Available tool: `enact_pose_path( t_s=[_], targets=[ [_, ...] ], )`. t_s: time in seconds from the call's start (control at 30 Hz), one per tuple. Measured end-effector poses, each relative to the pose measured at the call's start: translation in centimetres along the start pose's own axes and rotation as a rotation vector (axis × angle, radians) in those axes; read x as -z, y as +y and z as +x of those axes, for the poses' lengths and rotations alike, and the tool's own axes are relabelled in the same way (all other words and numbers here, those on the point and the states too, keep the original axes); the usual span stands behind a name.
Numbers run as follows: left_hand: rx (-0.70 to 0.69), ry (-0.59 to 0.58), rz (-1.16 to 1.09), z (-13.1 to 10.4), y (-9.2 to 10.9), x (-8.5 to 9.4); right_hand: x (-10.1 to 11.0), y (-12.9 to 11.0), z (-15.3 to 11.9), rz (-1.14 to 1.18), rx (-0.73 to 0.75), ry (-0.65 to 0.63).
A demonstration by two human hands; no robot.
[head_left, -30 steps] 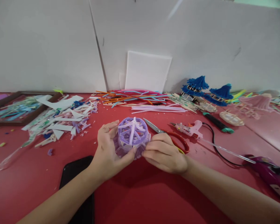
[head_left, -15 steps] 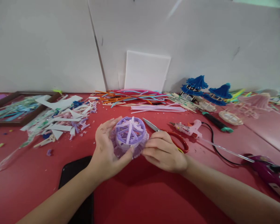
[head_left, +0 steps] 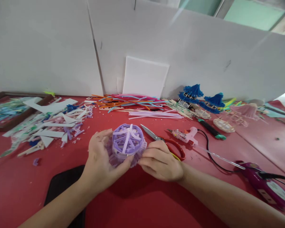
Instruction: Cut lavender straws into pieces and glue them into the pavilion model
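Purple craft [head_left: 127, 140] sits between our hands: our left hand [head_left: 98, 163] grips its side, our right hand [head_left: 162, 163] pinches its frilled edge. We seem to be adjusting that edge; this calls for light, steady fingers. Scissors [head_left: 150, 132] lie just beyond our right hand.

Single head-worn view, from above near table edge [head_left: 109, 205], facing forward and down toward pale wall [head_left: 61, 47].
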State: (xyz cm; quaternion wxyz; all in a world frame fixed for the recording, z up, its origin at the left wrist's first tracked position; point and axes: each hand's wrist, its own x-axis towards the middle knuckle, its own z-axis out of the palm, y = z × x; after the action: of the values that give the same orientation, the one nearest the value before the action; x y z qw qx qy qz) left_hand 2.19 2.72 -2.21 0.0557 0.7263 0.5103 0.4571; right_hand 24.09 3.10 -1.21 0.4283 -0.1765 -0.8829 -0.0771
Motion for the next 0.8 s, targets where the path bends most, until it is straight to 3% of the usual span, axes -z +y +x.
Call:
enact_pose_path(
  t_s=[0.17,0.4,0.57,0.8],
  targets=[
    [-0.086,-0.086,0.027,0.2,-0.3,0.4,-0.3,-0.2,-0.1,-0.042,-0.054,0.025],
    [-0.015,-0.140,-0.056,0.3,0.0,0.7,-0.3,-0.3,-0.2,-0.005,-0.053,0.048],
    [-0.046,-0.106,0.003,0.2,-0.3,0.6,-0.8,-0.4,-0.4,-0.029,-0.015,0.052],
    [0.003,-0.125,-0.142,0.3,-0.3,0.4,-1.2,-0.4,-0.3,-0.049,-0.046,0.029]
  ],
)
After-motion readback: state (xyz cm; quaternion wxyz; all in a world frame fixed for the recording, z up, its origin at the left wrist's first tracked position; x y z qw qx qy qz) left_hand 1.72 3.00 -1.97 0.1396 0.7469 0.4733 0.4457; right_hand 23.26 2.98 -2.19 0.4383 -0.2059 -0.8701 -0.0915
